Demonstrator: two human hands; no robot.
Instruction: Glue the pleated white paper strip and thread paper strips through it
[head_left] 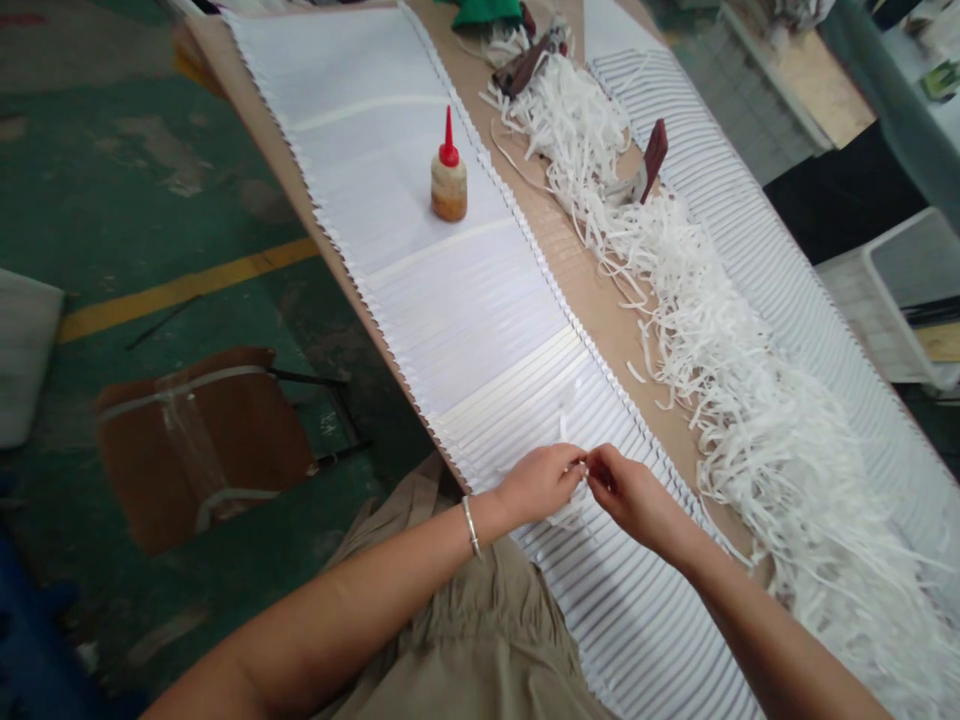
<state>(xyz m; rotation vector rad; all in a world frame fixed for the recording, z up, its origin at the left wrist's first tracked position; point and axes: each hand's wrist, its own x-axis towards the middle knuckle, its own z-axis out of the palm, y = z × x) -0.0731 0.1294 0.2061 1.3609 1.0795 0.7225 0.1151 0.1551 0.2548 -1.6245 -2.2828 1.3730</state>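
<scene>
Gathered khaki cloth clothing (487, 640) lies nearest, between the person's bare forearms. Above it, the left hand (545, 480), with a slim silver-coloured bracelet (471, 527) at its wrist, meets the right hand (626, 495). Both pinch narrow, fingertips nearly touching, holding between them a small white piece (583, 468) too small to make out. They are over a long white panel of parallel strips (480, 300), which lies lengthwise on a brown bench (604, 322). Farther up the panel, well apart from both hands, stands a small translucent bottle with amber contents and a red pointed nozzle (449, 192). To the right, a tangled heap of thin white strips (720, 320) lies between this panel and a second ribbed white panel (727, 190)
</scene>
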